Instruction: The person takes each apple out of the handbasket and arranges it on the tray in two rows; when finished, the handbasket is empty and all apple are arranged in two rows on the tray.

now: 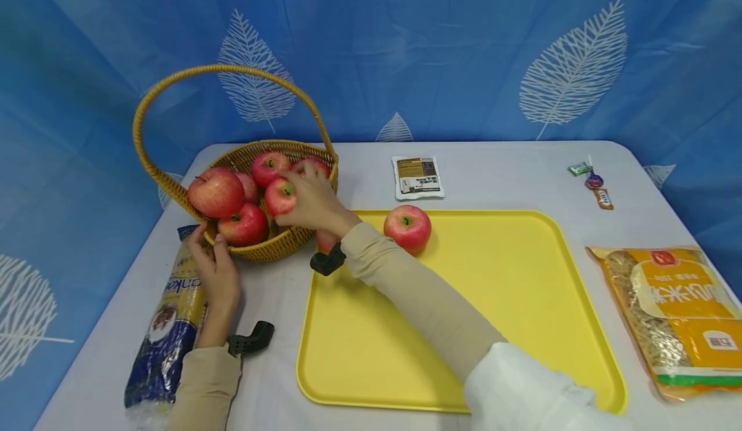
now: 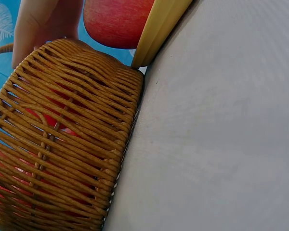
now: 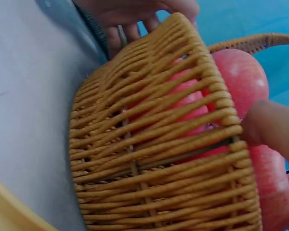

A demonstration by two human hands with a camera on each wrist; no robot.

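Yellow tray (image 1: 522,302) lies closest to me — my right hand (image 1: 313,202) curls round an apple (image 1: 281,196) in the basket (image 1: 272,247), my left hand (image 1: 216,270) pinching its rim.

Bright and even all over in the head view, with light from above. Only soft, small shadows under the basket (image 1: 272,244) and beside the apple (image 1: 408,227) on the tray (image 1: 522,276). A little shine on the bag (image 1: 678,315) at the right. Bent, stretched look near the edges. Sharp basket weave in the left wrist view. Blurry and very close in the right wrist view, with a fuzzy fingertip (image 3: 272,127).
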